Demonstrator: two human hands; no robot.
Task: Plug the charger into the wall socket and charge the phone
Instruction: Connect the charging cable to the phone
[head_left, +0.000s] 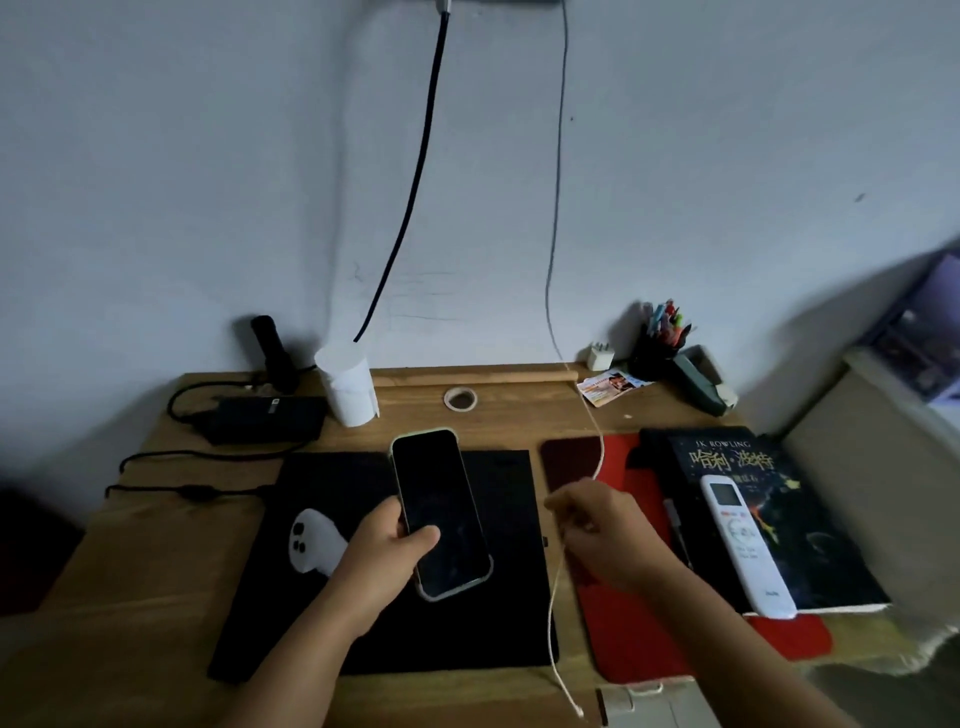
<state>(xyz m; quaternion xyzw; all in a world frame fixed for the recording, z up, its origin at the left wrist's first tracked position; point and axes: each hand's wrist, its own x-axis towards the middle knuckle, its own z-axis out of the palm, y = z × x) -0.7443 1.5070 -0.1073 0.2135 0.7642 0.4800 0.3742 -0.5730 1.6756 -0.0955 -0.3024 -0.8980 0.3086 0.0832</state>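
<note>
The phone (441, 512) is held screen-up over the table's (519, 410) middle by the closed left hand (387, 551), while the white cable (558, 597), apparently plugged in above, is pinched in the right hand (602, 535) so its free end can be found.

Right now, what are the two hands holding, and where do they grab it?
The left hand grips the phone by its lower left edge. The right hand pinches the white charging cable partway along, not at its plug.
</note>
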